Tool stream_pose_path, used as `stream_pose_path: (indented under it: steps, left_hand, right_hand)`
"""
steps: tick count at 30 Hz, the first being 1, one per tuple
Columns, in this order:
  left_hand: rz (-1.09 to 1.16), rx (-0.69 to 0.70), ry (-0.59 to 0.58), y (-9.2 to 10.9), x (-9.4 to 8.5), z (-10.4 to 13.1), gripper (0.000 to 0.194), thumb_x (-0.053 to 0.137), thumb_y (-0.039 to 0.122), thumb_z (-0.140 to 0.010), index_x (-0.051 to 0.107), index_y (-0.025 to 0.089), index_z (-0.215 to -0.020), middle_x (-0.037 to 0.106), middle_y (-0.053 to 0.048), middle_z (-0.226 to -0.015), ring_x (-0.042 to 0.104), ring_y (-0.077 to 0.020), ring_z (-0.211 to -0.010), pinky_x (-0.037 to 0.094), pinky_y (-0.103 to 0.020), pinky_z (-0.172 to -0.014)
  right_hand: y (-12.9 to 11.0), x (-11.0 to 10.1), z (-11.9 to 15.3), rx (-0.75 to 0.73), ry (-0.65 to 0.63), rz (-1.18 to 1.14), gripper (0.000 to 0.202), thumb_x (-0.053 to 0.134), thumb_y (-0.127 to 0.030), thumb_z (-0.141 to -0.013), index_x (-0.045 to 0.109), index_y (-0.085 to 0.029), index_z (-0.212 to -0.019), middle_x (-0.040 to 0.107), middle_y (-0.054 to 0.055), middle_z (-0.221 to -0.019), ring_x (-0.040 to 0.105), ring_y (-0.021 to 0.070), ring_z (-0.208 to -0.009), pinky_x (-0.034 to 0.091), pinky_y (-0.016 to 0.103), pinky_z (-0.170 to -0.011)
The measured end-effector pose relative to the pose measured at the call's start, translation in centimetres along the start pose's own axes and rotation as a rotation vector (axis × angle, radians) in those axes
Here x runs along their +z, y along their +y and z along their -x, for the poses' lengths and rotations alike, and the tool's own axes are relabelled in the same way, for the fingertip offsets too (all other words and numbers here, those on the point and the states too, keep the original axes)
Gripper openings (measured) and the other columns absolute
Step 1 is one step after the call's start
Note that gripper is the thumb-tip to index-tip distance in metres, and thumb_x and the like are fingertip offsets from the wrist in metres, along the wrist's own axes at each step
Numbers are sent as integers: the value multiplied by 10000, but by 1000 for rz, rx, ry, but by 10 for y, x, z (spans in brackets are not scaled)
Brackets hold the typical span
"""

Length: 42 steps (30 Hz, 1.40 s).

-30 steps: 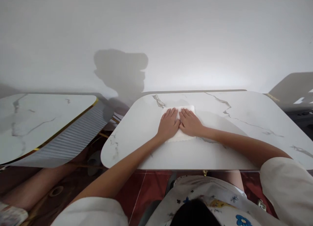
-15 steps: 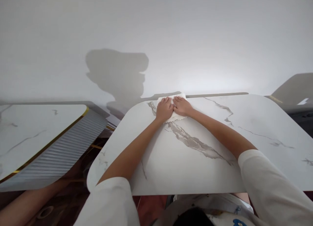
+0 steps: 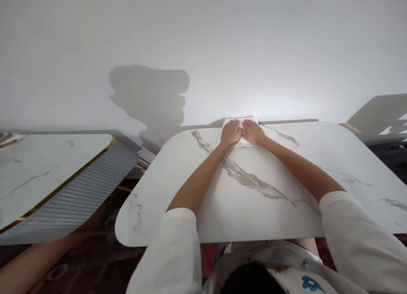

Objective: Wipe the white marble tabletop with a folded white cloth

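Note:
A white cloth lies at the far edge of the white marbled table, close to the wall. Both of my hands press flat on it, side by side with the thumbs nearly touching. My left hand rests on the cloth's left part, fingers extended toward the wall. On the right part lies my right hand, its fingers also stretched forward. Some of the cloth shows between and below the hands, and its far edge shows beyond the fingertips.
A second marbled table with a gold edge and ribbed side stands at the left, a gap between the two. Another person's limb shows below it. The pale wall rises behind the tables. Dark objects sit at the far right.
Both hands and the cloth have moved right and slightly farther toward the wall along the table's back edge. Something reddish and white now shows on the left table's far corner.

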<state>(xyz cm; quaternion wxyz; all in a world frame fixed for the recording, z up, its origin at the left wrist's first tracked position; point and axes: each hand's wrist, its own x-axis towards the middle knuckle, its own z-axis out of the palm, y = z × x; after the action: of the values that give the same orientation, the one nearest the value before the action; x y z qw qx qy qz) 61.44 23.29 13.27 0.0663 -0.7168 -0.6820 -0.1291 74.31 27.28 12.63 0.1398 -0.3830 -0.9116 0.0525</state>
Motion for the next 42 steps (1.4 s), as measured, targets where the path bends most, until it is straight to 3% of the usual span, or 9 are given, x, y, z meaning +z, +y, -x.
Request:
stream_pose_path:
  steps: [6, 11, 18, 22, 29, 35, 38, 42]
  left_hand:
    - [63, 112, -50, 6, -1, 23, 471, 292, 243, -902, 416, 108, -1336, 393, -114, -1438, 316, -252, -1335, 267, -422, -1087]
    - [76, 191, -50, 12, -9, 62, 488, 270, 261, -907, 395, 114, -1355, 398, -107, -1436, 311, -236, -1345, 255, -434, -1104]
    - [88, 91, -77, 31, -44, 137, 515, 264, 265, -895, 400, 86, -1358, 390, -120, -1442, 284, -236, -1362, 249, -419, -1119]
    - [104, 7, -99, 38, -61, 177, 522, 281, 286, -889, 397, 125, -1372, 376, -90, -1455, 269, -224, -1373, 240, -413, -1127]
    - [199, -95, -189, 63, -78, 227, 568, 374, 324, -854, 344, 220, -1411, 300, -27, -1494, 223, -235, -1392, 240, -443, -1124]
    - [326, -123, -239, 102, -78, 232, 607, 431, 294, -828, 306, 295, -1422, 255, 22, -1505, 183, -219, -1404, 255, -452, -1117]
    - [350, -140, -255, 118, -71, 214, 592, 429, 305, -833, 325, 268, -1415, 253, 5, -1508, 165, -218, -1408, 231, -449, -1127]
    - [360, -161, -233, 123, -55, 174, 551, 416, 303, -842, 372, 228, -1386, 279, -18, -1502, 176, -221, -1406, 197, -442, -1138]
  right_hand:
    - [-20, -5, 42, 86, 39, 46, 561, 293, -269, -908, 367, 48, -1365, 358, 222, -1433, 294, 299, -1340, 201, 401, -1092]
    - [-47, -10, 83, 84, 82, 58, 561, 322, -273, -899, 392, 57, -1346, 377, 244, -1413, 318, 322, -1325, 230, 434, -1084]
    - [-92, -23, 140, 21, 85, 31, 562, 315, -254, -894, 396, 80, -1338, 375, 268, -1404, 315, 339, -1327, 244, 452, -1089]
    - [-116, -28, 166, -46, 90, -17, 578, 340, -267, -884, 394, 96, -1331, 368, 285, -1400, 312, 352, -1327, 239, 463, -1098]
    - [-127, -41, 218, -134, 73, -59, 570, 336, -275, -885, 412, 72, -1330, 370, 265, -1406, 298, 340, -1338, 248, 488, -1100]
    - [-101, -56, 252, -148, 36, -57, 574, 334, -278, -883, 408, 63, -1339, 355, 250, -1419, 287, 319, -1347, 266, 460, -1103]
    - [-77, -57, 250, -134, 38, -61, 568, 335, -282, -876, 405, 9, -1358, 358, 211, -1430, 286, 292, -1353, 281, 467, -1096]
    - [-44, -52, 222, -101, 25, -53, 556, 343, -282, -873, 398, -45, -1373, 368, 186, -1432, 287, 272, -1355, 285, 487, -1087]
